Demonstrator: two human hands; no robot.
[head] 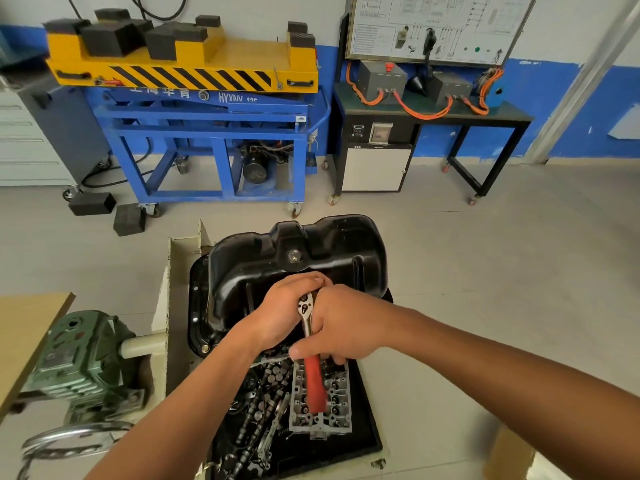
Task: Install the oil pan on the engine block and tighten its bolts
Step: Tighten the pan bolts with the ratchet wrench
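Note:
A glossy black oil pan (298, 258) sits upside down, sump up, on the engine block, which is almost wholly hidden beneath it. A bolt (205, 348) shows in the flange at its near left corner. My right hand (341, 329) grips a ratchet wrench (313, 375) by its red handle, with the chrome head up between both hands. My left hand (285, 311) curls around the ratchet head at the pan's near edge. The socket and whatever it meets are hidden under my fingers.
A black tray (363, 427) below the hands holds a cylinder head (320, 400), camshafts and loose parts. A green gearbox (79, 358) sits at left by a wooden board. A blue-and-yellow lift cart (207, 109) and a trainer bench (433, 112) stand behind on the tiled floor.

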